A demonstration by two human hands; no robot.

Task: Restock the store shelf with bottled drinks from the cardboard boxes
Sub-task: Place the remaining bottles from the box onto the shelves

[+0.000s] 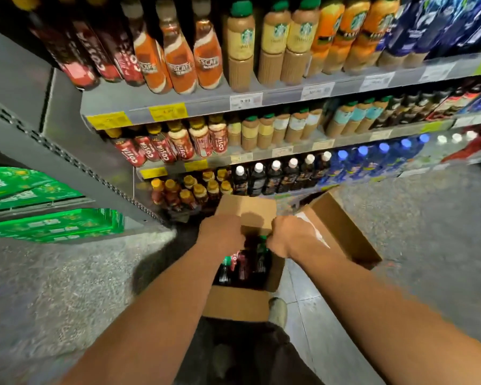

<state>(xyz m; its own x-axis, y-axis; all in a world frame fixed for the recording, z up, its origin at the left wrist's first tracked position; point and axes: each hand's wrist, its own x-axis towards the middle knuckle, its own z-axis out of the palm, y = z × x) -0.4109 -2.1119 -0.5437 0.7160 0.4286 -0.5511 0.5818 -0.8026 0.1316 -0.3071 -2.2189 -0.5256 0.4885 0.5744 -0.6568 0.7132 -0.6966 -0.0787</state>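
An open cardboard box (236,304) stands on the floor in front of the store shelf (161,107). Inside it are dark bottled drinks (243,266) with red labels and green caps. Both my arms reach down into the box. My left hand (221,232) is curled over the box's far left part, its fingers hidden inside. My right hand (289,234) is closed around the green-capped top of a bottle (262,240) in the box. The lowest shelf level, just behind the box, holds yellow-capped bottles (190,190).
A second cardboard box (342,226) lies open and tilted on the floor to the right. Black bottles with white caps (275,176) and blue bottles (361,162) fill the lower shelf. Green crates (39,220) are stacked at left. My shoe (278,311) is beside the box.
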